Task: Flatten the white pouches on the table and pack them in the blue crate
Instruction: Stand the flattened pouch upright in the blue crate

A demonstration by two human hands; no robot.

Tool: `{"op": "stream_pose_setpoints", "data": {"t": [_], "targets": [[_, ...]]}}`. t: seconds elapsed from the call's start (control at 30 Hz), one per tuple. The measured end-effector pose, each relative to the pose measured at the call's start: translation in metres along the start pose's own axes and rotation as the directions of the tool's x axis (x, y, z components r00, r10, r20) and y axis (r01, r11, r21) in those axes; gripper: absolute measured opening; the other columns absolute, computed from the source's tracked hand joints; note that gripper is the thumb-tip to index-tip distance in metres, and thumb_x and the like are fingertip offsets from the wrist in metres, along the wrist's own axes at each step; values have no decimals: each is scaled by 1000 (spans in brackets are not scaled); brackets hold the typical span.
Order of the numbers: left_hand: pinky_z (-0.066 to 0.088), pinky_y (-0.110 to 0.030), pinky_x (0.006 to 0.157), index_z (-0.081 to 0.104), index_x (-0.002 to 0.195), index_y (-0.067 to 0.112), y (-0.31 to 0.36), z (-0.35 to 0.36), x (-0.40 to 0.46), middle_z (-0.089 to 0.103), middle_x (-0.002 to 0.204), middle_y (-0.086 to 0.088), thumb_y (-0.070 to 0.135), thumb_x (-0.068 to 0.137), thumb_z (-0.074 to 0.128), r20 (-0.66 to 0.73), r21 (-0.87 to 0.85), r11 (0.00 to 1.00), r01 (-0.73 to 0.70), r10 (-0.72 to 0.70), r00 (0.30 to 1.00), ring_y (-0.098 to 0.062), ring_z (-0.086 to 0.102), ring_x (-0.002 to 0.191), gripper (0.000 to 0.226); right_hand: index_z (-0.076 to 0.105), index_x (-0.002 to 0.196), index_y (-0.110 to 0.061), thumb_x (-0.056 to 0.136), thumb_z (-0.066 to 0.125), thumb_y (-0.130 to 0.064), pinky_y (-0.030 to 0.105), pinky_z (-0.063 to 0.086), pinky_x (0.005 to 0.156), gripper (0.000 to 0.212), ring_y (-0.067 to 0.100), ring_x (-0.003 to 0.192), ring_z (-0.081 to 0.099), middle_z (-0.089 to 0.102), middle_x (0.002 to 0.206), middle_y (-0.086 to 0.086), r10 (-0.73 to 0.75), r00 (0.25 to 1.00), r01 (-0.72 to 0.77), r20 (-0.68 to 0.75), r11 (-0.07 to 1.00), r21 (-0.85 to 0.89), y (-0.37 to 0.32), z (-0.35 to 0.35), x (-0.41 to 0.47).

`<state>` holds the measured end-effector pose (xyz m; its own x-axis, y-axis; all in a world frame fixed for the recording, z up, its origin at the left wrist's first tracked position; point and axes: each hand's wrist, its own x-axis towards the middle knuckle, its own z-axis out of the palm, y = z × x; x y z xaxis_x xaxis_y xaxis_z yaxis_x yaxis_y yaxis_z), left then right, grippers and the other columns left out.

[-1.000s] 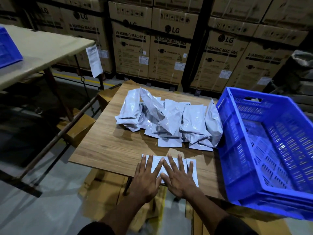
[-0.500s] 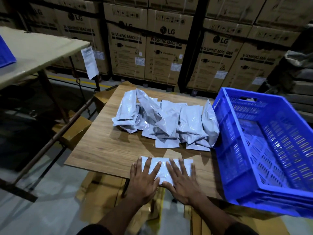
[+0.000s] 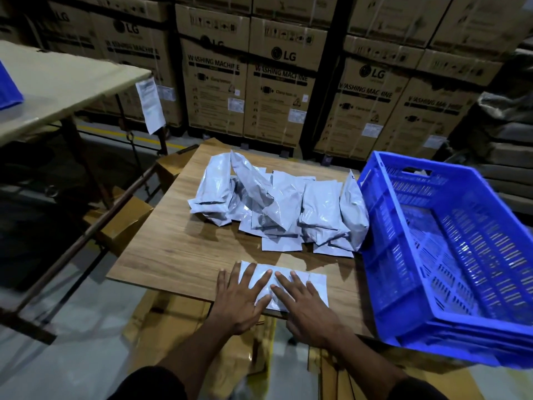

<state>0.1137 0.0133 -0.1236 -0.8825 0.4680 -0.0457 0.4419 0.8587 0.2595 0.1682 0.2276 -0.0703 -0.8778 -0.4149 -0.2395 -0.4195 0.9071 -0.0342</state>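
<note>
One white pouch (image 3: 317,280) lies flat at the near edge of the wooden table (image 3: 173,246). My left hand (image 3: 240,298) and my right hand (image 3: 305,304) both press down on it, palms flat and fingers spread, side by side. A heap of several puffy white pouches (image 3: 282,209) sits in the middle of the table, beyond my hands. The blue crate (image 3: 383,243) stands at the table's right side, slotted walls and floor, with nothing visible inside; the heap touches its left wall.
Stacked cardboard washing-machine boxes (image 3: 274,82) form a wall behind the table. A second beige table (image 3: 66,82) with a hanging paper sheet (image 3: 150,103) stands at the left. Cardboard boxes (image 3: 121,223) sit on the floor below and left of the wooden table.
Both hands have slid slightly toward me over the flat pouch, still pressing it. The view has shifted a little; the heap and crate have not moved.
</note>
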Motion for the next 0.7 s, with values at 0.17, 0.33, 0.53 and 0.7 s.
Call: {"op": "stream_pose_setpoints", "data": {"t": [0.17,0.33,0.53,0.7], "targets": [[-8,-65,116,-11,155,51,6,-17,0,-18,168,6,87,85,4,105,3,1000,26,-26,994,-32,-20,153,80,39,148,-18,60,88,-53,46,54,92,106,35,134,50,35,159,6,8,1000,-7,20,998,-62,5,-8,8],[36,-58,107,33,152,33,8,-30,-2,28,162,-6,32,88,61,6,117,993,30,-31,999,-34,21,150,71,15,159,-18,100,39,-27,48,47,104,64,30,150,23,0,166,-1,0,996,-1,-90,1000,-20,8,-23,6],[39,-51,103,41,150,32,7,-47,10,38,157,-4,7,89,57,-68,85,996,9,-3,998,-31,25,148,67,34,152,-27,78,72,-28,82,20,102,83,46,150,5,19,165,-6,-313,949,294,40,832,-470,10,-20,-5],[35,-51,107,38,151,34,8,-49,16,29,160,-4,1,90,48,-53,35,997,-67,68,996,-31,16,150,70,64,113,-32,89,49,-24,72,41,96,29,48,136,42,64,127,-9,-336,939,270,-77,855,-443,13,-33,7]]}}
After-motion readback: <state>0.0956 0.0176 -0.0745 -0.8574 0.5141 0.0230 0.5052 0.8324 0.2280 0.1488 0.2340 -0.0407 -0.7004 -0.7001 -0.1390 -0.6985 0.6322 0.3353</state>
